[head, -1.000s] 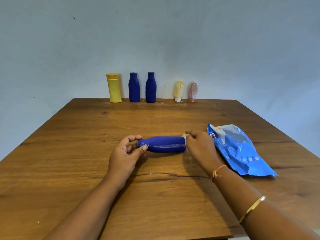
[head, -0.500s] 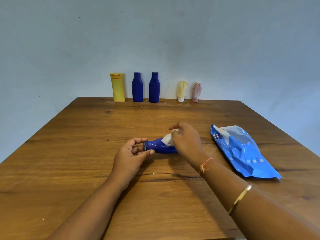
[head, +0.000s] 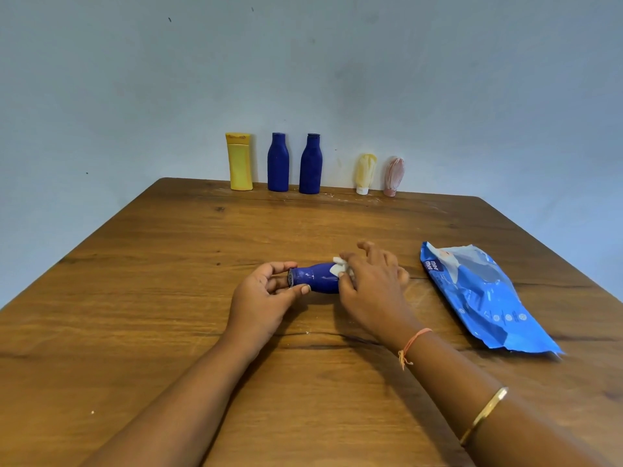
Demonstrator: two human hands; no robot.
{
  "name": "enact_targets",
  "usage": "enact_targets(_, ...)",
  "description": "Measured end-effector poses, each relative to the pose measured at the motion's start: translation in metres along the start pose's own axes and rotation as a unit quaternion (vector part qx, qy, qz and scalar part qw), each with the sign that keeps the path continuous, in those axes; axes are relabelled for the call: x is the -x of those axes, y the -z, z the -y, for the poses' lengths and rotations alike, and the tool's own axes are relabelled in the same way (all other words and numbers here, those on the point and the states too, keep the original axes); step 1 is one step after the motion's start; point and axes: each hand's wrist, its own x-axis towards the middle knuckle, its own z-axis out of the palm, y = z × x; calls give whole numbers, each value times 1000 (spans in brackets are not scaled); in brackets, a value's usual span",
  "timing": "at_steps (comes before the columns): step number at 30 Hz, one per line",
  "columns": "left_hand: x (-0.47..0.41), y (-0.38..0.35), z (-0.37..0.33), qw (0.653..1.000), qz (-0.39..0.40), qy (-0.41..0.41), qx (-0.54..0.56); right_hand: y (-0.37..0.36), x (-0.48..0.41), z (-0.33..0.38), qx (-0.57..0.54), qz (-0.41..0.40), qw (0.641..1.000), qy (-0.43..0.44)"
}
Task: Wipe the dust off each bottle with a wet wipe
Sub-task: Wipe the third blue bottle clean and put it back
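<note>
A lying bottle (head: 315,279) rested on the table (head: 168,332), its cap end between the thumb and fingers (head: 279,266) of the left hand (head: 263,298), its other end under the right hand (head: 374,284), whose fingers (head: 347,281) held a wipe (head: 338,267) upon it. To the right of those fingers, apart from them, lay the wipes pack (head: 478,298). Well beyond all the fingers, along the table's far edge before the wall (head: 337,79), stood the leftmost bottle (head: 239,161), middle bottle (head: 278,162), third bottle (head: 310,164), left tube (head: 365,173) and right tube (head: 393,176).

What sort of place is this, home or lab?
Likely a plain room at home, not certain: a wooden table against a pale wall, bottles lined along its far edge, a wet wipe pack.
</note>
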Motion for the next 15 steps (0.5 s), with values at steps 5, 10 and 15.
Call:
enact_targets(5,0,0,0,1000,1,5,13,-6,7,7,-24,-2,999,44)
enact_targets(10,-2,-1,4,998,7,13,65,-10,20,32,14,51,985,166)
enact_targets(15,-3,0,4,998,-15,14,60,-11,20,37,110,91,970,196)
